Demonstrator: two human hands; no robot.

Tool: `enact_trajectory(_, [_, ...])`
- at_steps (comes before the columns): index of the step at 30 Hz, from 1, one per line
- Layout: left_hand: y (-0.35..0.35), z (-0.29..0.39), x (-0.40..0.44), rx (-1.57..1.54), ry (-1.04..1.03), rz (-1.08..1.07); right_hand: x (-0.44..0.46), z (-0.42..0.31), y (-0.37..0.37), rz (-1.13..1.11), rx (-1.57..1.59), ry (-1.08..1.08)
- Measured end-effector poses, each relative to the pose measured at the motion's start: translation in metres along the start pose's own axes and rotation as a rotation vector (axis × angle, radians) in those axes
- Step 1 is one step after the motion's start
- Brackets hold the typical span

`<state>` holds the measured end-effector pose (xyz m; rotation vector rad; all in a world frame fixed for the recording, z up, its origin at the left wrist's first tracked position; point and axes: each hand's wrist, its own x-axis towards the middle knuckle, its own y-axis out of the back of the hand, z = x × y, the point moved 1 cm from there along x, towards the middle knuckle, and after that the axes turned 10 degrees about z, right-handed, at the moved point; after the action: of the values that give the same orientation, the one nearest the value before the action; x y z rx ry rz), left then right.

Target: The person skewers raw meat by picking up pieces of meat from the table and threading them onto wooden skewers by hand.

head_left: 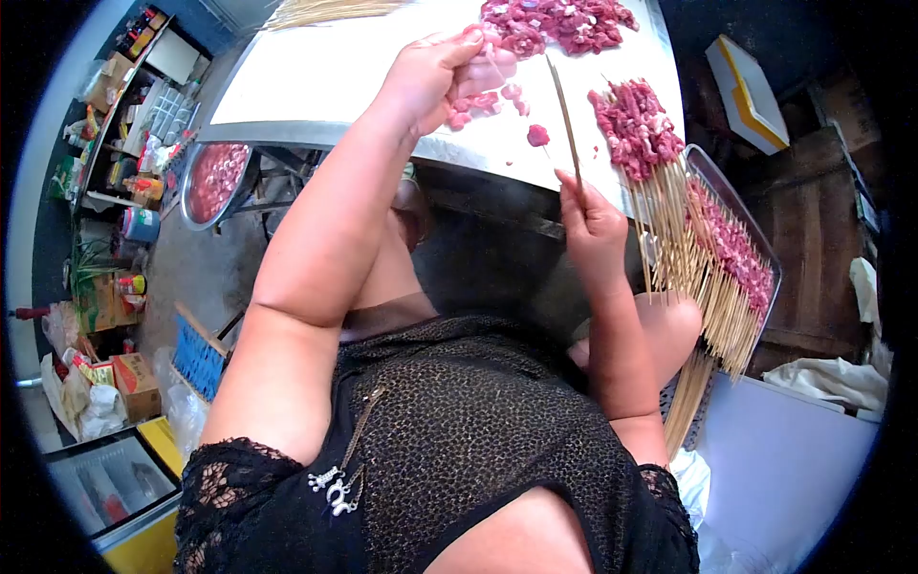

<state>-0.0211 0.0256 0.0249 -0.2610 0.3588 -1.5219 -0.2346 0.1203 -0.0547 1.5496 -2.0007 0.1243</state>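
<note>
A thin wooden skewer (562, 110) points up and away from my right hand (595, 225), whose fingers are closed round its lower end. My left hand (467, 65) is raised over the white table (316, 81), fingers curled at a strand of pale meat (507, 86) that hangs beside it. Small meat pieces (469, 110) lie under that hand, and a single red piece (538, 136) rests between my hands. Beyond them is a heap of cut meat (574, 24). Loaded skewers (636, 129) lie at the table's right edge, meat ends away from me.
A metal tray (773, 287) full of meat skewers stands at the right. Bare skewers (330, 11) lie at the table's far left. Below the left side is a metal bowl of meat (218, 182). Shelves (120, 172) line the left wall; a foam box (746, 96) stands back right.
</note>
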Motion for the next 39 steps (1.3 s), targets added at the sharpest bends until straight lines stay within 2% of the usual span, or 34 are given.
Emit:
enact_trajectory(1, [-0.001,-0.001,0.001,0.024,0.015,0.007,0.0,0.001,0.0,-0.011,0.014,-0.003])
enact_trajectory(3, [-0.003,-0.002,0.0,0.015,0.04,-0.029,-0.001,0.002,0.001,-0.09,0.099,-0.156])
enact_trajectory(4, [-0.003,-0.003,0.0,0.003,0.049,-0.038,-0.002,0.002,0.001,-0.144,0.235,-0.339])
enact_trajectory(5, [-0.004,-0.002,0.0,-0.007,0.057,-0.047,-0.002,0.002,-0.001,-0.16,0.321,-0.361])
enact_trajectory(9, [-0.012,0.0,-0.007,0.123,0.115,-0.098,0.004,-0.013,0.003,-0.276,0.642,-0.692])
enact_trajectory(11, [-0.015,-0.014,0.0,0.083,0.118,-0.073,0.007,-0.014,0.003,-0.311,0.772,-0.786])
enact_trajectory(15, [-0.013,-0.025,0.012,0.038,0.121,0.014,0.007,-0.007,-0.002,-0.273,0.721,-0.784])
enact_trajectory(17, [-0.008,-0.026,0.019,-0.134,0.132,0.048,0.004,-0.005,-0.006,-0.158,0.364,-0.443])
enact_trajectory(19, [-0.007,-0.024,0.02,-0.134,0.171,0.076,0.001,-0.002,-0.003,-0.152,0.282,-0.406])
enact_trajectory(22, [-0.015,-0.025,0.019,-0.189,0.165,0.096,-0.002,-0.001,-0.003,-0.145,0.323,-0.423])
enact_trajectory(25, [-0.02,-0.025,0.017,-0.17,0.14,0.086,-0.002,-0.001,-0.001,-0.14,0.434,-0.514])
enact_trajectory(27, [-0.022,-0.026,0.017,-0.148,0.133,0.086,0.001,-0.013,0.004,-0.227,0.582,-0.762])
enact_trajectory(28, [-0.023,-0.025,0.016,-0.125,0.124,0.086,0.002,-0.017,0.006,-0.225,0.582,-0.765])
enact_trajectory(30, [-0.027,-0.023,0.013,-0.113,0.128,0.095,0.003,-0.022,0.009,-0.326,0.774,-0.945])
enact_trajectory(35, [-0.033,-0.033,0.012,-0.194,0.095,0.067,0.0,-0.022,0.002,-0.382,0.902,-1.029])
enact_trajectory(37, [-0.041,-0.036,0.007,-0.37,0.097,0.103,-0.004,-0.02,-0.004,-0.386,0.916,-1.052])
enact_trajectory(39, [-0.043,-0.036,0.006,-0.319,0.1,0.122,-0.007,-0.02,-0.009,-0.387,0.932,-1.045])
